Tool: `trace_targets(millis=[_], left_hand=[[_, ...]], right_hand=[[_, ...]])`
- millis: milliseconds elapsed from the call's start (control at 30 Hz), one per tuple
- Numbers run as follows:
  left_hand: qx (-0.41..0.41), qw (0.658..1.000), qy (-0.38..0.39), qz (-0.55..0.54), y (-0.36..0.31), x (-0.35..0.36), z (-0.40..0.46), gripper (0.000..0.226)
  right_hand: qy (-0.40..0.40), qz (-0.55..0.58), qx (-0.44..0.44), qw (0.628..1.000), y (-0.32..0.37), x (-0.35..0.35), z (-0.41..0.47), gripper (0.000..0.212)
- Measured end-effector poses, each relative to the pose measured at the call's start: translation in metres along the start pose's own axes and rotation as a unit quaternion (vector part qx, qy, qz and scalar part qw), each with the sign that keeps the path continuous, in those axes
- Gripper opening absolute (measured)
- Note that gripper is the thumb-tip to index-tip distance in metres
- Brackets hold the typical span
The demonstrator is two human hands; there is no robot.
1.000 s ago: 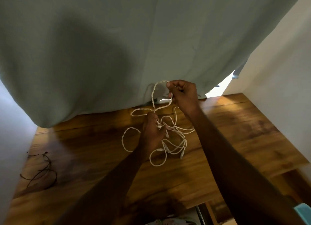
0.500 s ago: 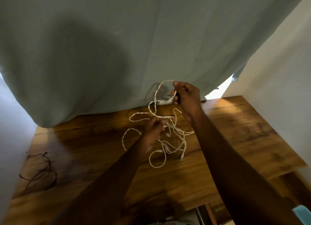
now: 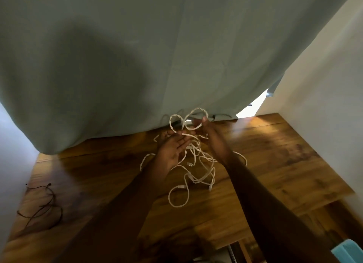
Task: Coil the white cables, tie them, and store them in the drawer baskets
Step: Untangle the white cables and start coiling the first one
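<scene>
A tangle of white cables (image 3: 198, 172) lies loose on the wooden table (image 3: 275, 164), with loops trailing toward me. My right hand (image 3: 212, 137) pinches a raised loop of the cable near the curtain's lower edge. My left hand (image 3: 172, 150) is palm up just left of it, fingers fairly straight, with a strand of the cable lying across its fingertips. The frame is blurred around both hands.
A grey-green curtain (image 3: 137, 56) hangs over the table's far edge. A thin dark cord (image 3: 43, 207) lies at the table's left end by the wall. A white wall (image 3: 324, 105) bounds the right side. A light blue object (image 3: 349, 252) shows at the bottom right corner.
My left hand rose from the tangle and turned palm up beside my right hand. The cable loop went up with it, and more of the tangle lifted off the table.
</scene>
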State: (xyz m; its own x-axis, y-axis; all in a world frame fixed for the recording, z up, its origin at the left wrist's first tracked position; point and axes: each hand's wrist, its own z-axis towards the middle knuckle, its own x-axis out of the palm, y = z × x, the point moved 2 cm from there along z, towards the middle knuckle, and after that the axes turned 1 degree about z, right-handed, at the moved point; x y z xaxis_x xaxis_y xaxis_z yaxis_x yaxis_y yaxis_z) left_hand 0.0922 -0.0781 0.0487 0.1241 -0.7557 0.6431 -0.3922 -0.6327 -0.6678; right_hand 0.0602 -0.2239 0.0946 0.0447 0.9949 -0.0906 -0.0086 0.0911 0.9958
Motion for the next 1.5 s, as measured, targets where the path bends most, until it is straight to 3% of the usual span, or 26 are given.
trace_targets(millis=[100, 200, 333, 433, 500, 667, 733, 800, 867, 933, 1033, 1100, 1233, 1333, 1400, 1500], left_hand=[[-0.003, 1.000, -0.012, -0.002, -0.010, 0.005, 0.002, 0.036], [-0.005, 0.999, -0.032, 0.005, -0.018, 0.006, 0.001, 0.034], [0.007, 0.998, -0.052, -0.023, -0.030, 0.003, 0.005, 0.040], [0.021, 0.997, -0.061, -0.044, -0.037, 0.005, 0.005, 0.040], [0.030, 0.996, -0.058, -0.055, -0.040, 0.007, 0.003, 0.035], [0.040, 0.995, -0.079, -0.037, -0.028, 0.011, -0.005, 0.020], [0.044, 0.993, -0.079, -0.074, -0.026, 0.008, -0.008, 0.033], [0.051, 0.993, -0.061, -0.093, -0.028, 0.005, -0.007, 0.040], [0.049, 0.998, -0.017, -0.039, -0.027, 0.009, -0.013, 0.038], [0.039, 0.998, 0.033, 0.046, -0.019, 0.014, -0.019, 0.044], [0.051, 0.974, 0.098, 0.199, -0.004, 0.023, -0.031, 0.055], [0.048, 0.964, 0.127, 0.230, 0.001, 0.028, -0.034, 0.060], [0.014, 0.978, 0.120, 0.172, -0.006, 0.034, -0.038, 0.066], [0.024, 0.972, 0.063, 0.225, -0.010, 0.030, -0.038, 0.053], [0.013, 0.972, 0.037, 0.230, -0.013, 0.026, -0.036, 0.049], [0.001, 0.972, 0.056, 0.230, -0.021, 0.025, -0.036, 0.043]], right_hand=[[0.053, -0.065, -0.012, 0.996, -0.021, -0.002, -0.020, 0.029], [0.080, -0.150, -0.033, 0.985, -0.031, -0.006, -0.018, 0.022], [0.025, -0.277, -0.116, 0.953, -0.036, -0.023, 0.002, 0.005], [-0.019, -0.477, -0.119, 0.870, -0.020, -0.036, 0.019, 0.023], [-0.025, -0.539, -0.126, 0.833, -0.008, -0.042, 0.027, 0.026], [0.025, -0.581, -0.071, 0.810, -0.007, -0.045, 0.028, 0.028], [0.022, -0.548, -0.096, 0.830, -0.003, -0.043, 0.029, 0.018], [0.008, -0.403, -0.118, 0.907, 0.009, -0.038, 0.031, 0.006], [-0.015, -0.249, -0.099, 0.963, 0.023, -0.032, 0.032, 0.006], [-0.019, -0.140, -0.072, 0.987, 0.038, -0.023, 0.032, 0.009], [-0.016, -0.022, -0.034, 0.999, 0.051, -0.011, 0.029, 0.018], [-0.004, -0.012, -0.021, 1.000, 0.051, -0.007, 0.025, 0.022], [0.061, -0.145, -0.036, 0.987, 0.039, 0.010, 0.006, 0.014], [0.100, -0.222, -0.074, 0.967, 0.028, 0.016, -0.007, 0.011], [0.075, -0.197, -0.062, 0.976, 0.025, 0.012, -0.009, 0.013], [-0.049, -0.069, -0.051, 0.995, 0.028, -0.003, -0.008, 0.024]])
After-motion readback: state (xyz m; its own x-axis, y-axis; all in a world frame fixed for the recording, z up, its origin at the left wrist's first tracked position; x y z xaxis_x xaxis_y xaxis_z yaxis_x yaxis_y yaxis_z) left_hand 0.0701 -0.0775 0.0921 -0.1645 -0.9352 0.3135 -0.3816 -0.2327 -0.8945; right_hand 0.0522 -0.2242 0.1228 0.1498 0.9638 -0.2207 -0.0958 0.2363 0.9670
